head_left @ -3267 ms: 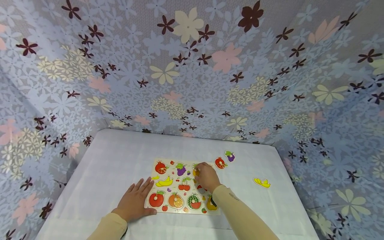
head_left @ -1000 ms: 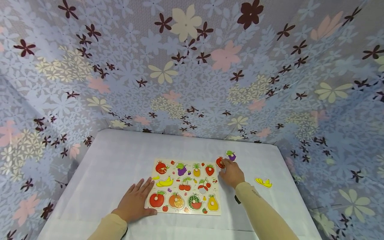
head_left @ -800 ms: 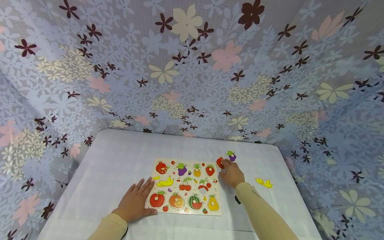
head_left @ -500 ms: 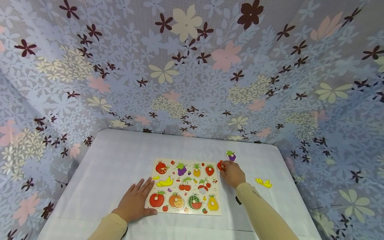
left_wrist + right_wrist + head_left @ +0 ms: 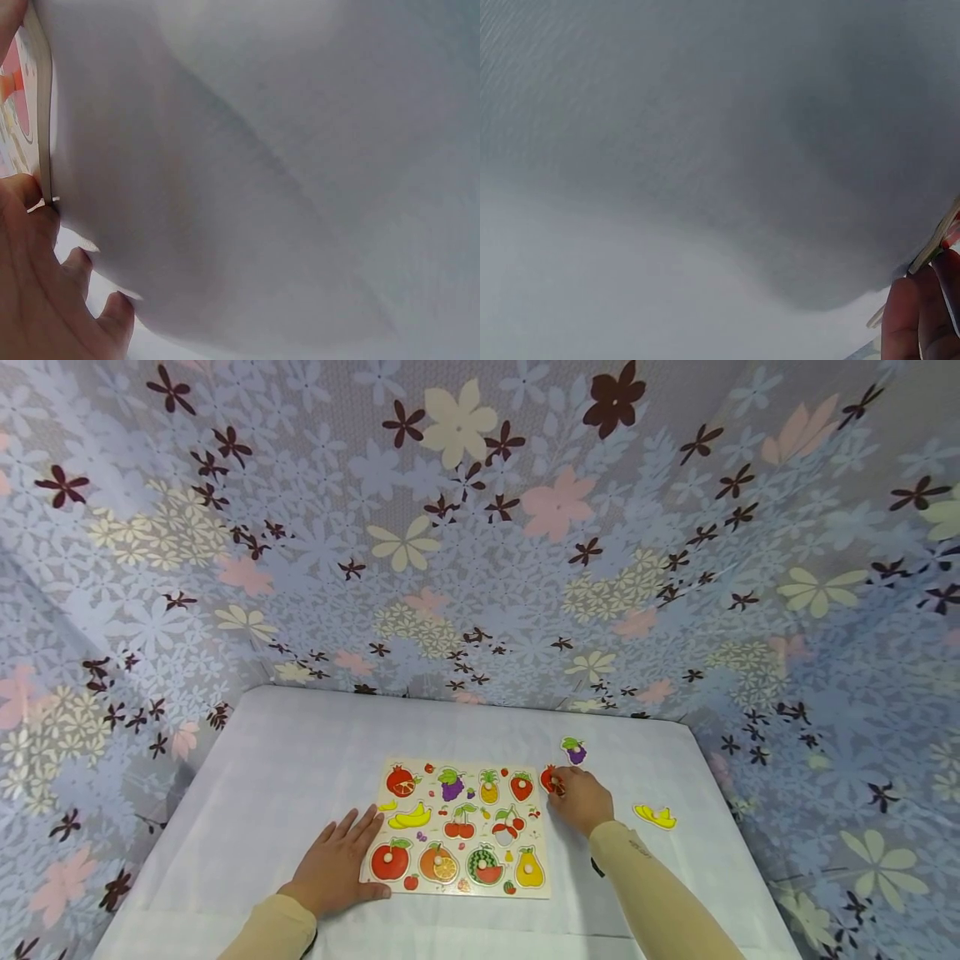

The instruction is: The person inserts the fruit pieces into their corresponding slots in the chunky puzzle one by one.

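Note:
My left hand [image 5: 335, 864] rests with fingers spread at the left edge of a wooden fruit puzzle board [image 5: 487, 891]. In the left wrist view its fingertips touch the board's side [image 5: 43, 112]. Just beyond the board's upper right corner, my right hand [image 5: 583, 802] pinches a pomegranate puzzle piece [image 5: 549, 777], partly covered by the fingers. The right wrist view shows that piece's edge [image 5: 934, 244] tilted at the fingertips. On the board, the pomegranate picture [image 5: 401, 782], grape picture [image 5: 452, 786] and banana picture [image 5: 410, 816] show no knobs; several other fruits, such as the apple [image 5: 389, 861], have them.
A grape puzzle piece [image 5: 575, 752] lies behind the right hand, and a banana piece [image 5: 655, 817] lies to its right. White cloth [image 5: 315, 735] covers the table. Floral fabric [image 5: 420, 635] hangs around the back and sides.
My right hand has gone from the pineapple on the board to the pomegranate piece, which has shifted slightly towards me. The left hand has stayed in place.

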Motion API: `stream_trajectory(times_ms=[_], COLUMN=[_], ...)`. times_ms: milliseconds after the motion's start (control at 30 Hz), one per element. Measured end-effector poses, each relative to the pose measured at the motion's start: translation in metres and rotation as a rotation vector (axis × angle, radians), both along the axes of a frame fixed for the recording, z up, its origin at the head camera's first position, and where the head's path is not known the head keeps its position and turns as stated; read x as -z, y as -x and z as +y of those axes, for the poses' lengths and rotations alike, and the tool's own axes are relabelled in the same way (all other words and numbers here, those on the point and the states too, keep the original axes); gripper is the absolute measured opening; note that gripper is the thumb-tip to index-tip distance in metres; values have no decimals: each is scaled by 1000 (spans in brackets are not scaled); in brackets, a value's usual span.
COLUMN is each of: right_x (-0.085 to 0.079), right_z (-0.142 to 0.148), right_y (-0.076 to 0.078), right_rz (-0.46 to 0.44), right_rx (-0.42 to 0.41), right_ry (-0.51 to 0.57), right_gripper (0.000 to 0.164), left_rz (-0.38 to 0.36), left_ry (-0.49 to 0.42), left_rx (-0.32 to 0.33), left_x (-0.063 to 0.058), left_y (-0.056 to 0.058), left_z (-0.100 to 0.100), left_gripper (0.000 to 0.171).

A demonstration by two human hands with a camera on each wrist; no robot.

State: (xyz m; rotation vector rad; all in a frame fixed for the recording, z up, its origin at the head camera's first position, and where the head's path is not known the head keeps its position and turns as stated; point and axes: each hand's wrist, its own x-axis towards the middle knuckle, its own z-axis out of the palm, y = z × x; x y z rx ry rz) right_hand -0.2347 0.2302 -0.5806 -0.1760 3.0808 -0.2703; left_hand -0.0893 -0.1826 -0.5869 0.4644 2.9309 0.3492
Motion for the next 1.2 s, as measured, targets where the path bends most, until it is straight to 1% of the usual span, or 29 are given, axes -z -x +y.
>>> stream_trajectory(times_ms=[167,367,600,767,933,1000,1200], right_x=[3,2,0,-2,-1,1,3], right_z=[1,1,1,2,3,5,9], right_y=[0,-1,-3,-5,-4,-3,-2], right_rz=[18,33,49,61,62,73,104], right_rx=[3,1,13,18,22,18,3], right_ry=[-9,-11,9,12,24,24,18], right_gripper=[49,47,45,43,41,42,44], left_rz=[4,-2,1,1,-3,-6,-22], left_ry=[2,-4,11,12,8,-3,5], left_rx=[1,2,-1,3,5,2,-16], left_x=[2,2,4,1,-1,-1,3], left_y=[0,0,1,1,1,1,2], left_z=[0,1,2,3,3,2,0], left_gripper=[111,111,112,112,111,111,112])
